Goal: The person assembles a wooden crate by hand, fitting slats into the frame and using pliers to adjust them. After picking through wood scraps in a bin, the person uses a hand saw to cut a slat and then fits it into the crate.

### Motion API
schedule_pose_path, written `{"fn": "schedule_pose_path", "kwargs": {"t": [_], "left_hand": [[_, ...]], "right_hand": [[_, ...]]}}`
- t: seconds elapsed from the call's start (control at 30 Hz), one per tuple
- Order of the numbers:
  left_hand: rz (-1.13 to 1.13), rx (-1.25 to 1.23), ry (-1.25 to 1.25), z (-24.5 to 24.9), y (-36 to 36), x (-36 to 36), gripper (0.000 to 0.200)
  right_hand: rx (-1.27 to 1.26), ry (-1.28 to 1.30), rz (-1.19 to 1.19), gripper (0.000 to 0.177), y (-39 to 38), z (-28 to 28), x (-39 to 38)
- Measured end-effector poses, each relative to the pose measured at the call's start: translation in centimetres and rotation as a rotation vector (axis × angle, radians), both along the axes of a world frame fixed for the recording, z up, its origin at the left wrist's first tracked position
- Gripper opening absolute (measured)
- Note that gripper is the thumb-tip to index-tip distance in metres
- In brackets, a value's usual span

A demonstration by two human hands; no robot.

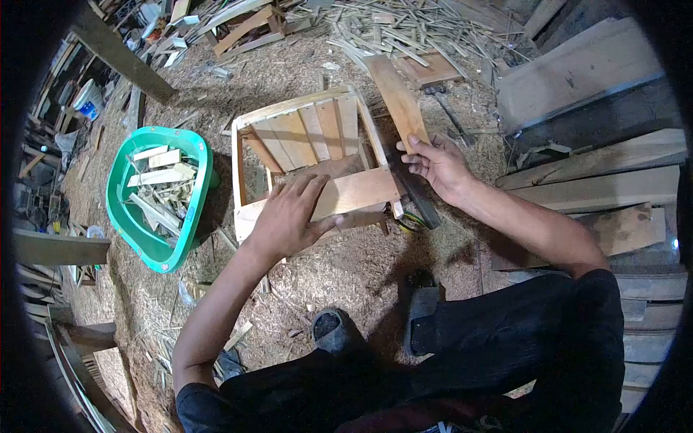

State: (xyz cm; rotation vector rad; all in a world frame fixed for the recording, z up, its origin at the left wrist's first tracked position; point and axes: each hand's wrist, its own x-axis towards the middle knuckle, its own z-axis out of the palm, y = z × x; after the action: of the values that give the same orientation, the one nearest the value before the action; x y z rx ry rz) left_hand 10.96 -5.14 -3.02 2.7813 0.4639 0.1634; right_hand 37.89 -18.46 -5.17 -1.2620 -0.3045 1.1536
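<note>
A wooden box [296, 105] stands on the sawdust-strewn floor [346, 278], a little toward 11 o'clock from the middle of the view. Its top is open, and its far side is made of slats [292, 141] set side by side, some pale and some browner. A smooth, light front board [357, 192] runs across its near side, tilting slightly up toward 2 o'clock.

The left hand [292, 215] lies over this board, left of its middle, palm down. Its fingers are a little apart, reaching past the far edge, and the thumb points out to 3 o'clock along the near edge.

The right hand [439, 167], at 3 o'clock from the box, pinches the lower end of a loose board [397, 97] between the thumb and the fingers. That board is long, flat and warm brown, with a small dark mark near its far end, and it points to 11 o'clock from the hand.

A dark bar [419, 198] lies just beside the box at 4 o'clock. At 9 o'clock sits a green tub [120, 206] holding wood scraps [162, 177]; at 1 o'clock, farther off, thin sticks [411, 32] are heaped.
</note>
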Motion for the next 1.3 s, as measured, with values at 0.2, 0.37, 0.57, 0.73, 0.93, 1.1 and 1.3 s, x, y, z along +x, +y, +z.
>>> {"fn": "schedule_pose_path", "kwargs": {"t": [0.2,0.37,0.57,0.73,0.93,1.1,1.3], "left_hand": [[0.035,-0.023,0.117,-1.1,0.4,1.9,0.075],[0.003,-0.17,0.167,0.3,1.0,2.7,0.083],[0.04,-0.18,0.206,-0.1,1.9,3.6,0.061],[0.077,-0.273,0.121,0.6,1.8,3.4,0.048],[0.322,0.134,-0.251,0.2,5.6,0.0,0.04],[1.036,-1.012,-0.511,-4.0,8.0,-4.1,0.042],[0.967,-1.471,-0.63,-4.5,7.2,-6.5,0.021]], "right_hand": [[-0.208,-0.087,0.02,0.028,-2.5,-7.6,2.8],[-0.18,-0.024,0.039,0.022,-1.7,-9.3,2.5],[-0.028,0.023,0.048,0.034,0.5,-12.8,3.6],[-0.149,-0.264,0.154,0.031,1.8,-10.6,3.2],[-0.093,-0.61,0.243,0.042,5.7,-5.1,0.8],[-0.224,-0.397,0.318,0.061,7.2,-1.5,-2.1],[-0.23,-0.622,0.211,0.071,8.2,-3.2,-2.9]]}}
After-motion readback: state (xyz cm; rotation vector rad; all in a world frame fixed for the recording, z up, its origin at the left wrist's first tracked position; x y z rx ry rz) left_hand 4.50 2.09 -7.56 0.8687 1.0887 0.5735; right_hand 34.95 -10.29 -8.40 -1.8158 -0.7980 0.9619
